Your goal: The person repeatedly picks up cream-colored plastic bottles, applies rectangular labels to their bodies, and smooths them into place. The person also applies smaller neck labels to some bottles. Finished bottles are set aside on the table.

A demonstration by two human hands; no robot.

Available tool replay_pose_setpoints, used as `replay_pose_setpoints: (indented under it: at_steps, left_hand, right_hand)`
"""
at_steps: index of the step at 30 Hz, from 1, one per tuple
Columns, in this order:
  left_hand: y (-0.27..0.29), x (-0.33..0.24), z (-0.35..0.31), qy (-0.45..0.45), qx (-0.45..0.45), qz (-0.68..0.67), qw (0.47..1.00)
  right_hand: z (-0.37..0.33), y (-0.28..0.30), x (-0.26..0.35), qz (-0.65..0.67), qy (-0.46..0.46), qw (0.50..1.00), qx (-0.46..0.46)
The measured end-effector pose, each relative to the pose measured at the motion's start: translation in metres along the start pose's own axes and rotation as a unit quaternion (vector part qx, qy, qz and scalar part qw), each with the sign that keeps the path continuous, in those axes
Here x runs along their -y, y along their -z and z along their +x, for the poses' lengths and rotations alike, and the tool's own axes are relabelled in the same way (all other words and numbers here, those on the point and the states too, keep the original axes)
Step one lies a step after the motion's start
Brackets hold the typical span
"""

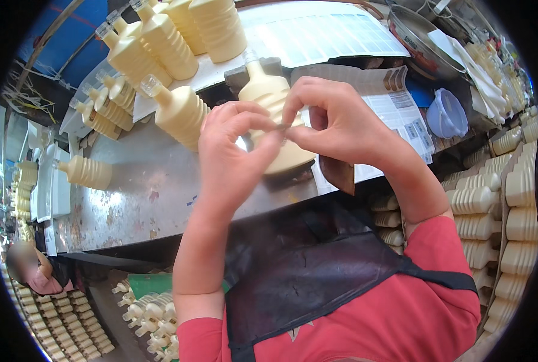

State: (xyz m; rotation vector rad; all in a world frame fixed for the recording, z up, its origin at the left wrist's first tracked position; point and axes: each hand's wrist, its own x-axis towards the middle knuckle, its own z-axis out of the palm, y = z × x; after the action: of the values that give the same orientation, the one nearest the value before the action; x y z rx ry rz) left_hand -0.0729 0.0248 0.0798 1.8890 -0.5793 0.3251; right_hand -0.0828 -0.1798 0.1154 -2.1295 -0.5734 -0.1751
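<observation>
My left hand (pixel 233 160) and my right hand (pixel 335 123) meet above the metal table (pixel 148 193). Thumb and fingertips of both hands pinch a small thin grey strip (pixel 283 127); I cannot tell what kind of thing it is. Right behind the hands a cream ribbed bottle (pixel 268 90) with a clear cap stands upright on the table, its lower part hidden by my fingers. A second cream bottle (pixel 178 111) stands just left of my left hand.
More cream bottles stand at the back (pixel 160 42) and one lies at the left (pixel 88 172). White printed sheets (pixel 323 30) lie behind. A metal pan (pixel 423 42) and a translucent cup (pixel 447 114) sit at right. Stacked bottles (pixel 510 199) fill the right side. Another person (pixel 31 271) is at lower left.
</observation>
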Motion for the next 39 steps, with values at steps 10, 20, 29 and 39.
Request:
replay_pose_setpoints:
  at_steps: [10,20,29,39]
  left_hand:
    - [-0.002,-0.002,-0.006,0.060,0.032,-0.059,0.996]
    - [-0.001,0.000,-0.005,0.106,0.057,-0.108,0.987]
    - [0.001,0.002,-0.004,0.128,0.070,-0.133,0.980]
    - [-0.001,0.006,-0.004,0.149,0.115,-0.178,0.966]
  right_hand:
    - [-0.005,0.005,0.001,0.024,-0.067,0.997,0.042]
    - [-0.007,0.004,-0.019,0.031,-0.086,0.995,0.041]
    - [-0.005,-0.001,-0.023,0.033,-0.062,0.996,0.047]
    - [-0.002,-0.006,-0.031,0.183,-0.145,0.957,0.173]
